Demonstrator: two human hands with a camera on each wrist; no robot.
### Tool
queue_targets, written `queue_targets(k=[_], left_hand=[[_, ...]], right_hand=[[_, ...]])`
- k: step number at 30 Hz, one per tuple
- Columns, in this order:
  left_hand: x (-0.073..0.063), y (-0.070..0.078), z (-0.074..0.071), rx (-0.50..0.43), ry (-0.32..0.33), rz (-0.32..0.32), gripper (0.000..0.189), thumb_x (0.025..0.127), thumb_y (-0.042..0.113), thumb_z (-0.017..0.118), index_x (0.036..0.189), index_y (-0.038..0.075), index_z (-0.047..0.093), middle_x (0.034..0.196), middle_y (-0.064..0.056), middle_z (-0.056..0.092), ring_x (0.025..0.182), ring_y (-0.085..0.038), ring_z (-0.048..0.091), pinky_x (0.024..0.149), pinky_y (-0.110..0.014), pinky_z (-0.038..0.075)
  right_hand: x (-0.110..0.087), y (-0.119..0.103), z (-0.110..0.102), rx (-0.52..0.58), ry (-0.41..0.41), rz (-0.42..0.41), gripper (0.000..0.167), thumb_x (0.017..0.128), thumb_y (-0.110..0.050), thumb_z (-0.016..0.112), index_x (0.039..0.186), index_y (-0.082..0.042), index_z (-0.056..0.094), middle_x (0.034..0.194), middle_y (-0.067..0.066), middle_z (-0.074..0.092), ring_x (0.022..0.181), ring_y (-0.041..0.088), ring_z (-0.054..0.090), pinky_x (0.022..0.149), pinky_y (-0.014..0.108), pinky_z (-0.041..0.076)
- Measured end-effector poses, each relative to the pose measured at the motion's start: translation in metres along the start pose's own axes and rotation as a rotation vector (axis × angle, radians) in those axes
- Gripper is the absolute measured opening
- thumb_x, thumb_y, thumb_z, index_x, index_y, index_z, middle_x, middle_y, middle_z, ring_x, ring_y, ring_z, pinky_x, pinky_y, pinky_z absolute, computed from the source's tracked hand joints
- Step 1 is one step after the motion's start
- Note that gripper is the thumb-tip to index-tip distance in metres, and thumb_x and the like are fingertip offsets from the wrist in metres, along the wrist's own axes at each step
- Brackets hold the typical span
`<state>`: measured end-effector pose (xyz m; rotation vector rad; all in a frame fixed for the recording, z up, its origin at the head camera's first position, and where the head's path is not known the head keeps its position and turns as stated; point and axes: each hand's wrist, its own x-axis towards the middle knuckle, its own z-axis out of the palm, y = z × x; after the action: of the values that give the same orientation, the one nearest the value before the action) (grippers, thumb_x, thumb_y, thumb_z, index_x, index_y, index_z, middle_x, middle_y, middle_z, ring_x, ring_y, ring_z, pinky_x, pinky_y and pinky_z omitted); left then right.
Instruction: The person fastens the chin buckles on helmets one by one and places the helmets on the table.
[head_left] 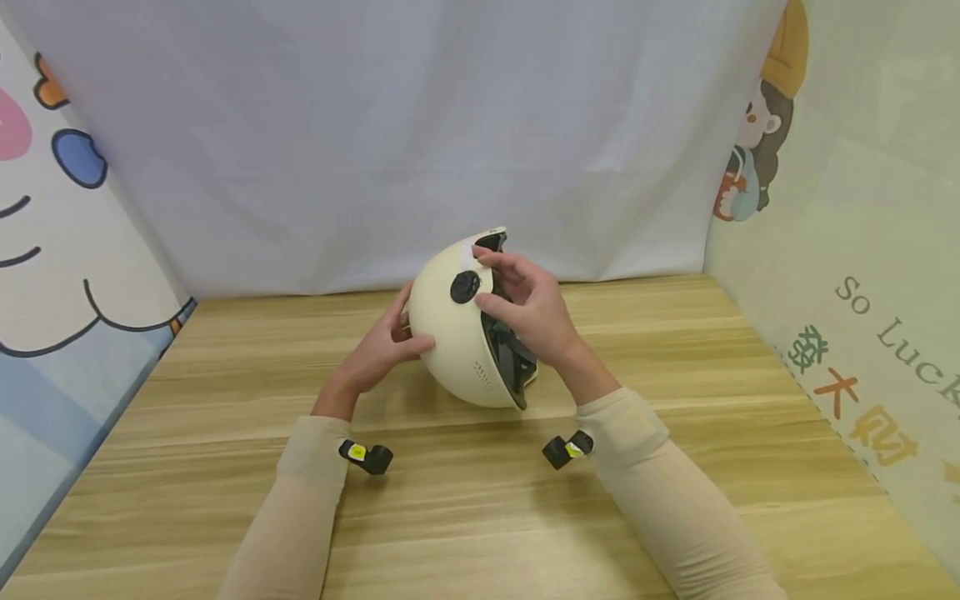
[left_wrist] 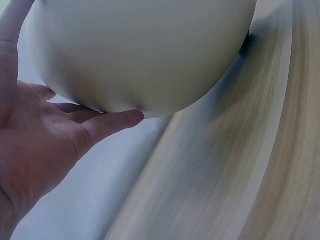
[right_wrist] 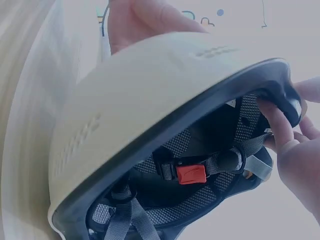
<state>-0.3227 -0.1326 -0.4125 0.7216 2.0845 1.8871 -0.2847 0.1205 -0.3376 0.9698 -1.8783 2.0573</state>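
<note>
A cream helmet [head_left: 453,350] is tipped on its side over the table, its hollow facing right. My left hand [head_left: 377,354] holds the rounded crown from the left, thumb and fingers spread around the shell. At the rim, my right hand [head_left: 536,312] grips the edge beside a round black disc [head_left: 465,287] and a small white patch [head_left: 467,256]. One of its fingers reaches inside the rim in the right wrist view. That view also shows the dark lining, grey straps [right_wrist: 132,220] and a red buckle [right_wrist: 191,174]. The left fingertips behind the crown are hidden in the head view.
The wood-grain table [head_left: 420,517] runs back to a pale hanging cloth [head_left: 375,150]. Walls with cartoon prints stand on the left [head_left: 52,250] and right [head_left: 847,250]. Small black cameras [head_left: 367,456] are strapped at both cuffs.
</note>
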Motion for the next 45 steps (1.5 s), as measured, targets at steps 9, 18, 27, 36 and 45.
queue_targets(k=[9, 18, 27, 36, 45], left_hand=[[0.003, 0.001, 0.001, 0.023, 0.013, 0.044, 0.096, 0.092, 0.029, 0.071, 0.161, 0.034, 0.006, 0.163, -0.003, 0.025, 0.145, -0.024, 0.031, 0.111, -0.053, 0.033], [0.003, 0.000, 0.001, 0.014, 0.028, 0.141, 0.095, 0.093, 0.030, 0.070, 0.162, 0.028, 0.004, 0.166, 0.002, 0.011, 0.151, -0.018, 0.013, 0.117, -0.052, 0.021], [0.000, -0.004, 0.003, -0.026, -0.021, 0.145, 0.093, 0.096, 0.045, 0.064, 0.161, 0.035, -0.001, 0.167, 0.004, 0.004, 0.147, -0.030, 0.024, 0.105, -0.060, 0.037], [0.004, -0.009, 0.005, -0.103, -0.028, 0.117, 0.093, 0.095, 0.048, 0.062, 0.160, 0.039, -0.004, 0.167, 0.000, 0.002, 0.139, -0.040, 0.033, 0.099, -0.059, 0.042], [0.003, -0.012, 0.005, -0.145, -0.003, 0.115, 0.097, 0.092, 0.051, 0.067, 0.162, 0.035, 0.001, 0.167, -0.001, 0.006, 0.137, -0.041, 0.035, 0.094, -0.055, 0.046]], right_hand=[[-0.003, -0.005, 0.000, 0.136, 0.100, 0.072, 0.045, 0.085, 0.016, 0.061, 0.129, 0.018, 0.050, 0.144, 0.024, 0.051, 0.135, 0.026, 0.048, 0.094, 0.029, 0.051], [0.000, -0.008, -0.007, 0.322, 0.207, 0.164, 0.044, 0.086, 0.018, 0.055, 0.129, 0.009, 0.056, 0.138, 0.022, 0.056, 0.108, 0.022, 0.063, 0.069, 0.025, 0.056], [0.000, -0.010, -0.011, 0.438, 0.275, 0.208, 0.037, 0.089, 0.017, 0.054, 0.125, 0.008, 0.057, 0.127, 0.016, 0.063, 0.106, 0.023, 0.063, 0.069, 0.030, 0.057], [0.004, -0.012, -0.008, 0.426, 0.318, 0.285, 0.038, 0.092, 0.011, 0.056, 0.129, 0.007, 0.055, 0.119, 0.013, 0.062, 0.100, 0.021, 0.063, 0.070, 0.029, 0.057], [0.003, -0.021, -0.014, -0.165, 0.258, 0.339, 0.043, 0.091, -0.018, 0.071, 0.134, -0.010, 0.065, 0.137, 0.007, 0.057, 0.112, 0.023, 0.059, 0.082, 0.040, 0.056]])
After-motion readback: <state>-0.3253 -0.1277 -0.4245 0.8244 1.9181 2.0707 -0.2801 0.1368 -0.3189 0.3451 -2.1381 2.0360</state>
